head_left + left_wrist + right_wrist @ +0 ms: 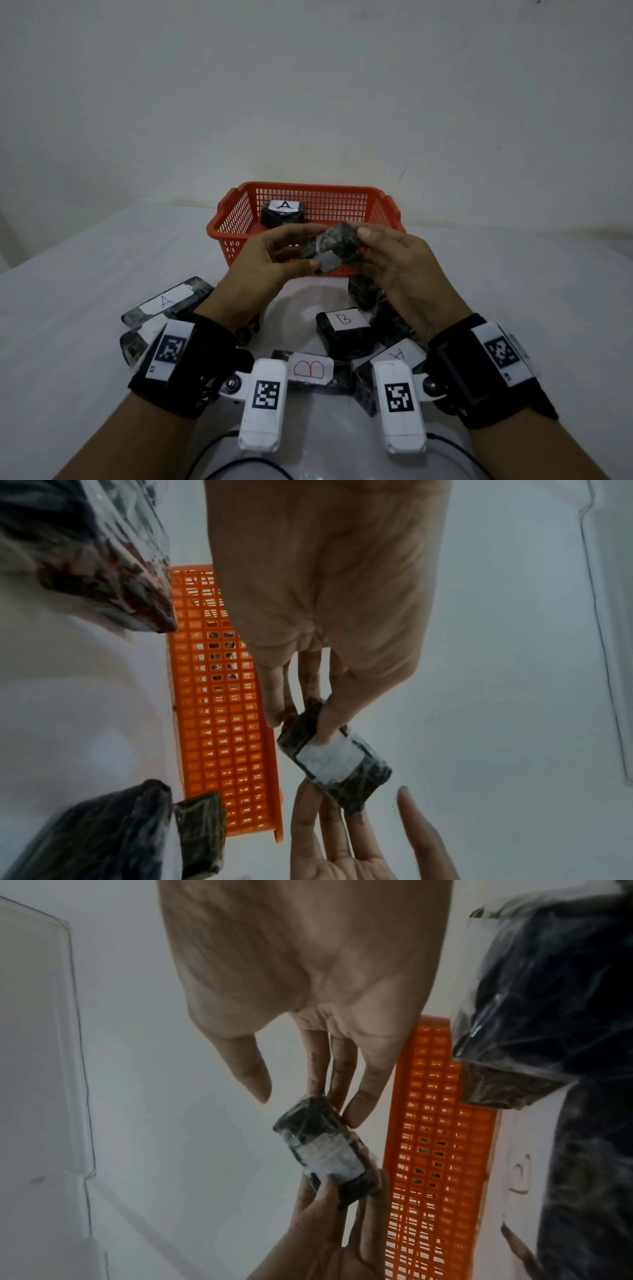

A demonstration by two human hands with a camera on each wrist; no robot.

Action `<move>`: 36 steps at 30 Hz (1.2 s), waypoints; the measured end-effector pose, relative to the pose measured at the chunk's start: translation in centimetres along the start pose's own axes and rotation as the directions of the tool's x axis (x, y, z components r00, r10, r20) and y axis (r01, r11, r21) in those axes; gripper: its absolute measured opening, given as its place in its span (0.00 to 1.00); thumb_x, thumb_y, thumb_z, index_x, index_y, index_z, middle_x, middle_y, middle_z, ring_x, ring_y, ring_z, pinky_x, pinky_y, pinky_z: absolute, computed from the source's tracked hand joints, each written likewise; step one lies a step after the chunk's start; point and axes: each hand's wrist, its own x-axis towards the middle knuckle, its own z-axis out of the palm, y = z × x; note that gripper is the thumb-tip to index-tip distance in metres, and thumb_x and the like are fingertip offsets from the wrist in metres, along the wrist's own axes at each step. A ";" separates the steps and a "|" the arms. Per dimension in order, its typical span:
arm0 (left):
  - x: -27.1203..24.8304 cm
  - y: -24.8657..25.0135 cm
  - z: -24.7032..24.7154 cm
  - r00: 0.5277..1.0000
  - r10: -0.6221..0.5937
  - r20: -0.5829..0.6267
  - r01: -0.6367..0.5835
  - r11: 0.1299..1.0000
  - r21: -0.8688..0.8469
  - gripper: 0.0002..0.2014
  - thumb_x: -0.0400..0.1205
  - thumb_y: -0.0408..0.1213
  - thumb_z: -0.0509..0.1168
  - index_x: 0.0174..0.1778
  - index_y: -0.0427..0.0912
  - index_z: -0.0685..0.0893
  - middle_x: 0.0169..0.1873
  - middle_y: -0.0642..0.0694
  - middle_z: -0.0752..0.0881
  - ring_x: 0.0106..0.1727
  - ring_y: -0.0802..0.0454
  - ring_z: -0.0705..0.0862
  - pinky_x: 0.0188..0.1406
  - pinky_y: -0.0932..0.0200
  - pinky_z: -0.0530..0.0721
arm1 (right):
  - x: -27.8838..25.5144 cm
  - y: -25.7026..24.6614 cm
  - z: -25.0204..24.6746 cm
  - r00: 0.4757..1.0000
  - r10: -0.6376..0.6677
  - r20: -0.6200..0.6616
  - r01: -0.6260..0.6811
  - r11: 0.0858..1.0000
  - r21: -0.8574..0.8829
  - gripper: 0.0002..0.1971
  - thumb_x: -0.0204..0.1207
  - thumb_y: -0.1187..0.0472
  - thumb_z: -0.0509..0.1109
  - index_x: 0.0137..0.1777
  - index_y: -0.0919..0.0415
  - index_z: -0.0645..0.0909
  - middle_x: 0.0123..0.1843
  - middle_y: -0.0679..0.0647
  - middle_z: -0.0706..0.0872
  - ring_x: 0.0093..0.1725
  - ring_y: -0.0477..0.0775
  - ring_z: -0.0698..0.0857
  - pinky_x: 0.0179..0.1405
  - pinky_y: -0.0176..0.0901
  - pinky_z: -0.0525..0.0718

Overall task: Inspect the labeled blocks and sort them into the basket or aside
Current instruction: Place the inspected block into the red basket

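A wrapped block is pinched at frame centre between the left hand and right hand, before the orange basket; its label should be turned fully upward before sorting.

Head: looks down from above my hands at the basket.
Wrists: close along my palms; both see the block.

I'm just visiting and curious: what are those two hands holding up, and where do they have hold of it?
A dark wrapped block, gripped at opposite ends: left hand at the labelled end, right hand at the other.
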 end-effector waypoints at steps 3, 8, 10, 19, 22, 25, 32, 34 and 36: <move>0.0 -0.1 0.2 1.000 0.023 -0.007 -0.023 1.000 -0.005 0.24 0.77 0.19 0.72 0.68 0.40 0.84 0.61 0.48 0.91 0.62 0.58 0.90 0.50 0.69 0.88 | 0.0 0.1 0.0 0.999 0.032 -0.006 -0.032 0.999 -0.012 0.13 0.84 0.69 0.70 0.66 0.71 0.86 0.62 0.67 0.92 0.56 0.57 0.94 0.51 0.40 0.93; -0.1 -0.3 0.7 0.997 0.080 0.003 -0.080 0.994 -0.071 0.23 0.77 0.16 0.71 0.67 0.34 0.81 0.63 0.45 0.89 0.64 0.56 0.89 0.53 0.65 0.88 | -0.3 0.1 0.1 0.974 0.130 0.186 -0.125 0.991 -0.040 0.20 0.80 0.59 0.71 0.68 0.69 0.85 0.61 0.65 0.93 0.61 0.60 0.93 0.66 0.46 0.90; 0.0 -0.5 0.7 0.998 0.069 0.014 -0.068 0.996 -0.051 0.23 0.79 0.19 0.70 0.70 0.35 0.80 0.65 0.47 0.88 0.67 0.56 0.87 0.55 0.66 0.88 | -0.2 0.3 0.0 0.978 0.112 0.175 -0.109 0.994 -0.031 0.21 0.77 0.62 0.73 0.68 0.71 0.85 0.62 0.66 0.93 0.61 0.60 0.93 0.65 0.45 0.90; -0.1 -0.3 1.2 1.000 -0.027 0.010 0.027 0.996 -0.084 0.25 0.80 0.34 0.73 0.75 0.41 0.81 0.63 0.46 0.91 0.66 0.52 0.89 0.71 0.47 0.85 | 0.2 0.9 -1.0 0.989 0.048 0.137 -0.030 0.991 -0.129 0.21 0.70 0.64 0.80 0.65 0.62 0.88 0.62 0.60 0.94 0.65 0.58 0.92 0.66 0.46 0.89; -0.1 -0.3 1.0 1.000 -0.015 -0.004 0.015 0.998 -0.067 0.24 0.81 0.29 0.72 0.74 0.40 0.81 0.62 0.46 0.91 0.65 0.53 0.90 0.69 0.50 0.86 | 0.1 0.6 -0.8 0.984 0.064 0.165 -0.048 0.994 -0.099 0.16 0.78 0.67 0.74 0.66 0.64 0.88 0.62 0.61 0.94 0.63 0.58 0.93 0.59 0.39 0.90; -0.3 0.0 1.0 0.999 -0.022 0.040 0.025 0.997 -0.075 0.30 0.76 0.38 0.75 0.77 0.41 0.79 0.64 0.46 0.91 0.66 0.53 0.89 0.69 0.52 0.86 | 0.0 0.5 -1.0 0.988 0.035 0.149 -0.010 0.986 -0.169 0.19 0.72 0.60 0.78 0.64 0.59 0.89 0.61 0.58 0.94 0.64 0.58 0.93 0.67 0.46 0.89; -0.3 -0.1 0.7 0.998 -0.037 0.050 0.042 0.994 -0.102 0.35 0.73 0.39 0.79 0.77 0.41 0.78 0.66 0.45 0.89 0.69 0.50 0.87 0.72 0.45 0.83 | 0.2 1.0 -1.2 0.988 0.046 0.148 -0.006 0.966 -0.257 0.28 0.66 0.62 0.85 0.69 0.55 0.88 0.64 0.54 0.94 0.67 0.56 0.91 0.77 0.63 0.82; -0.3 0.0 0.7 0.998 -0.034 0.045 0.037 0.997 -0.062 0.33 0.74 0.34 0.79 0.77 0.41 0.78 0.66 0.46 0.89 0.68 0.52 0.88 0.72 0.47 0.84 | 0.3 1.2 -1.2 0.991 0.039 0.130 0.000 0.957 -0.289 0.28 0.68 0.66 0.85 0.69 0.54 0.88 0.63 0.53 0.94 0.66 0.56 0.91 0.77 0.64 0.82; -0.4 0.1 0.8 1.000 0.003 0.010 -0.002 1.000 -0.025 0.30 0.76 0.29 0.77 0.75 0.42 0.80 0.65 0.48 0.90 0.68 0.55 0.87 0.72 0.48 0.84 | 0.4 1.3 -1.3 0.986 0.069 0.151 -0.026 0.962 -0.272 0.28 0.67 0.67 0.85 0.69 0.54 0.88 0.64 0.55 0.93 0.68 0.57 0.90 0.76 0.61 0.83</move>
